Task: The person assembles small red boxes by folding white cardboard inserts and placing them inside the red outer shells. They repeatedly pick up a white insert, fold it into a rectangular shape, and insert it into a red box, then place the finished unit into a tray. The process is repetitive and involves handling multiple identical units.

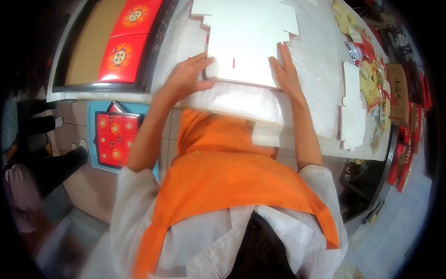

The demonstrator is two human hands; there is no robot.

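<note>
A stack of flat white die-cut box blanks (251, 37) lies on the table in front of me, with a small red mark near its front edge. My left hand (188, 78) is at the stack's near left corner, thumb and fingers spread apart, with fingertips at the edge. On the opposite side, my right hand (285, 72) rests along the right edge, its fingers stretched out. Neither hand is wrapped around the blanks. What the far fingers of the left hand touch underneath cannot be made out.
A black-rimmed tray (79, 87) with red boxes (118, 58) stands at the left. More white blanks (351, 118) lie at the right, beside wrapped packets (371, 83) and a brown carton (398, 95). Below left, another tray of red boxes (116, 139) sits low. A person's legs (60, 162) show at far left.
</note>
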